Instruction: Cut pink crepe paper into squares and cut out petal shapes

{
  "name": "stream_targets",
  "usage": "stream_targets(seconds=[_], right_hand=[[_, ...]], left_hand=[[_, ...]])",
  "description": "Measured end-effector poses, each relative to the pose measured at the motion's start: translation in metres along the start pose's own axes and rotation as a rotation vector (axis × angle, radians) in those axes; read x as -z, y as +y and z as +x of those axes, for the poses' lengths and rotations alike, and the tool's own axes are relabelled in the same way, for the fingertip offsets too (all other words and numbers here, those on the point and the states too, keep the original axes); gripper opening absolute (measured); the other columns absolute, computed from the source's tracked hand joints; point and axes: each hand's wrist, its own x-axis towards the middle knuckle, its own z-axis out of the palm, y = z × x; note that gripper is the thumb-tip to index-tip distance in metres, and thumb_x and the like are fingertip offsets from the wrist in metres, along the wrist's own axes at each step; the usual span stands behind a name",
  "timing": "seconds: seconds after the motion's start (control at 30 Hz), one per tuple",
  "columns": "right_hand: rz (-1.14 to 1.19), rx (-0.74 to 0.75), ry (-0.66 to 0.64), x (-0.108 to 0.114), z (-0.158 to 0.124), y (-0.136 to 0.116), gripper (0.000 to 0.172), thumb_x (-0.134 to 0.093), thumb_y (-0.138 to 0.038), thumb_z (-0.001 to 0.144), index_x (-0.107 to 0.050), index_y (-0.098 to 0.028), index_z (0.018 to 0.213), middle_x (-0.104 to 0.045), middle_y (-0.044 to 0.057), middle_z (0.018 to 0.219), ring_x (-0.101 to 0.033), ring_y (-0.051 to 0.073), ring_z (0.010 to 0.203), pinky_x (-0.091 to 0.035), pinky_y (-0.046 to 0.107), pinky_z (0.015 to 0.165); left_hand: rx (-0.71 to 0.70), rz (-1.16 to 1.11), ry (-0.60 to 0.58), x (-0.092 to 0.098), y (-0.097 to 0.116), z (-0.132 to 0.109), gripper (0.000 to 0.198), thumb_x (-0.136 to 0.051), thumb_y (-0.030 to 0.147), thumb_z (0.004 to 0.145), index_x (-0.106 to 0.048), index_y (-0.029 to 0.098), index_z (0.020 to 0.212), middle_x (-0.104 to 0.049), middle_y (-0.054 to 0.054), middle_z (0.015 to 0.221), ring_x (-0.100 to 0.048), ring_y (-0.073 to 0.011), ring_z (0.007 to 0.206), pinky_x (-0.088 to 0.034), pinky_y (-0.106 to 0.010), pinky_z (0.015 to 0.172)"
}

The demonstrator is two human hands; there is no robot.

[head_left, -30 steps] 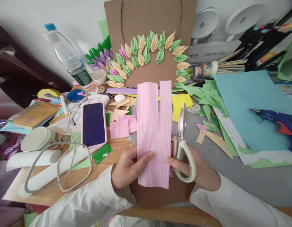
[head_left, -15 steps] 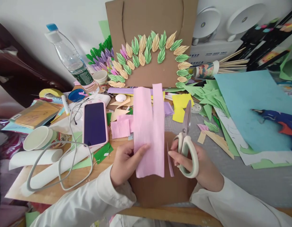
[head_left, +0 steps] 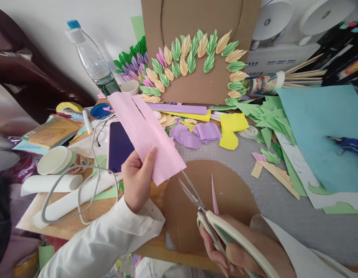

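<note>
My left hand (head_left: 140, 173) pinches a pink paper strip (head_left: 150, 139) between thumb and fingers. The strip tilts up to the left, and a slit runs down from its far end. In my right hand (head_left: 225, 247) is a pair of white-handled scissors (head_left: 202, 208), blades parted, their tips at the strip's lower right corner. A thin pink paper sliver (head_left: 214, 197) stands up beside the right hand; what holds its lower end is hidden. Below lies a rounded brown cardboard piece (head_left: 231, 185).
Behind stands a cardboard panel (head_left: 196, 88) with green and tan pleated paper leaves. A water bottle (head_left: 94, 61), phone (head_left: 118, 146), paper cup (head_left: 55, 160) and looped cable are left. Purple paper pieces (head_left: 208, 132), yellow paper (head_left: 232, 125), blue sheet (head_left: 321, 135) and glue gun (head_left: 350, 144) also lie about.
The pink strip has turned from upright to leaning left. The scissors have swung down to its near corner with their blades parted. The view has shifted slightly.
</note>
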Motion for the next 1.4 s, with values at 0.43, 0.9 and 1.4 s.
stream_targets(seconds=[0.43,0.9,1.4], right_hand=[[0.163,-0.026,0.060,-0.005,0.007,-0.018,0.061,-0.065,-0.076,0.062,-0.044,-0.020,0.075,-0.046,-0.005,0.055,-0.044,0.007,0.050,-0.028,0.016,0.043],[0.159,-0.053,0.051,-0.002,0.005,-0.020,0.067,-0.065,-0.081,0.058,-0.045,-0.020,0.078,-0.048,-0.006,0.059,-0.042,0.008,0.053,-0.031,0.020,0.050],[0.119,-0.072,0.099,-0.008,0.007,-0.019,0.068,-0.061,-0.083,0.057,-0.043,-0.020,0.077,-0.043,-0.008,0.055,-0.040,0.007,0.049,-0.028,0.020,0.047]], left_hand=[[0.069,0.093,-0.154,-0.004,-0.003,-0.019,0.026,-0.070,0.040,0.079,-0.065,0.015,0.070,-0.056,0.002,0.058,-0.045,-0.0103,0.050,-0.034,-0.021,0.043],[0.109,0.044,-0.175,-0.004,-0.005,-0.020,0.023,-0.069,0.038,0.080,-0.068,0.015,0.076,-0.062,0.001,0.064,-0.050,-0.0105,0.055,-0.040,-0.020,0.047],[0.151,-0.003,-0.193,-0.006,-0.009,-0.020,0.022,-0.070,0.037,0.080,-0.071,0.016,0.086,-0.068,-0.001,0.071,-0.056,-0.0116,0.059,-0.045,-0.020,0.050]])
